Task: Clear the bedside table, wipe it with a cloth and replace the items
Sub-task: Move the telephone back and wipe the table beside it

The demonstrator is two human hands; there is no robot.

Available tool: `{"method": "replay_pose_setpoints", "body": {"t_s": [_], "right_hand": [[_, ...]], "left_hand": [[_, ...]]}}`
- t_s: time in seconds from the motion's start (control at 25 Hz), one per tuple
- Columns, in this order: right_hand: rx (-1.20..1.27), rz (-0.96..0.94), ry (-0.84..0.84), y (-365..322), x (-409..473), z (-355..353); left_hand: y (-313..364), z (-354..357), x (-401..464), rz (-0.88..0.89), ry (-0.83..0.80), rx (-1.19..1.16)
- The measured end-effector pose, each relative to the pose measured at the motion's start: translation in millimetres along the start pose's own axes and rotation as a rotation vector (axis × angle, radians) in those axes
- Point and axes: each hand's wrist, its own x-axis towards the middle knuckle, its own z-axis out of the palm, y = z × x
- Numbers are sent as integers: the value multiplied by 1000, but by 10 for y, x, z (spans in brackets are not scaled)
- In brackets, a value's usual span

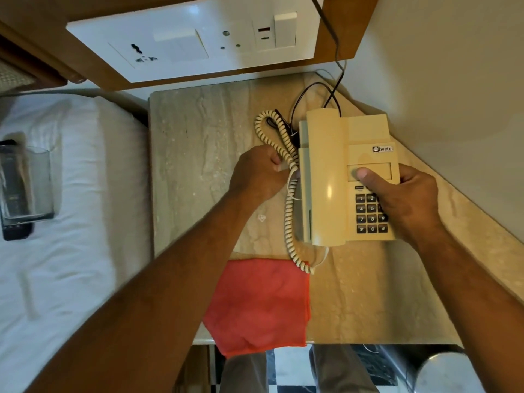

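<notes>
Head view, looking down on a marble counter [198,131] beside a bed [71,194]. The left hand [261,173] is reaching across the counter with the forearm extended, its fingers closing around the coiled cord [287,214] just left of the cream telephone [346,177]. The right hand [408,199] is gripping the telephone's right side, thumb pressing on the recessed panel above the keypad [370,214] and palm covering part of the keys; the fingers behind the body are hidden. The telephone is sitting toward the counter's rear right corner, handset lying in its cradle; whether the base is touching the counter is hard to tell. A red cloth [261,304] is lying folded at the front edge, one corner hanging over and partly covered by the left forearm; the cord's end is resting on it. Black cables [336,52] are running from the telephone up past a white switch panel [198,41]. On the bed, a glass tumbler [39,182] and a dark remote [14,194] are lying together, blurred.
</notes>
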Motion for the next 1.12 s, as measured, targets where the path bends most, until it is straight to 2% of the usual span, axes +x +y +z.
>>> {"method": "replay_pose_setpoints", "body": {"t_s": [0.2, 0.32, 0.44, 0.52, 0.64, 0.68, 0.76, 0.8, 0.84, 0.92, 0.96, 1.0, 1.04, 1.12], "right_hand": [[-47, -1, 25, 14, -56, -58], [-106, -33, 53, 15, -84, 11], [-166, -118, 98, -29, -95, 188], [-312, -218, 120, -69, -92, 372], [-823, -348, 254, -126, -33, 589], [-914, -363, 312, -170, -53, 624], [-881, -522, 373, -240, -264, 718], [-798, -670, 332, -231, -465, 797], [-730, -844, 203, -147, -728, 900], [-786, -1154, -299, 278, -1336, 1092], [-922, -1186, -576, 521, -1580, 1131], [-1097, -1145, -768, 733, -1719, 1113], [-1224, -1100, -846, 898, -1760, 1076], [-1296, -1094, -853, 1039, -1718, 1022]], "left_hand": [[2, 171, -186, 182, 131, 307], [84, 162, -81, 157, 243, 447], [44, -46, 158, 63, 330, 382], [-51, -202, 241, 54, 322, 265], [-185, -277, 214, 125, 308, 168], [-229, -268, 175, 170, 300, 162], [-347, -240, 44, 259, 305, 183], [-416, -226, -41, 307, 306, 190], [-499, -203, -124, 372, 284, 196], [-686, -139, -269, 504, 178, 297], [-766, -106, -311, 542, 106, 389], [-833, -73, -333, 557, 40, 473], [-886, -43, -332, 563, 7, 530], [-949, 5, -286, 580, 11, 580]]}}
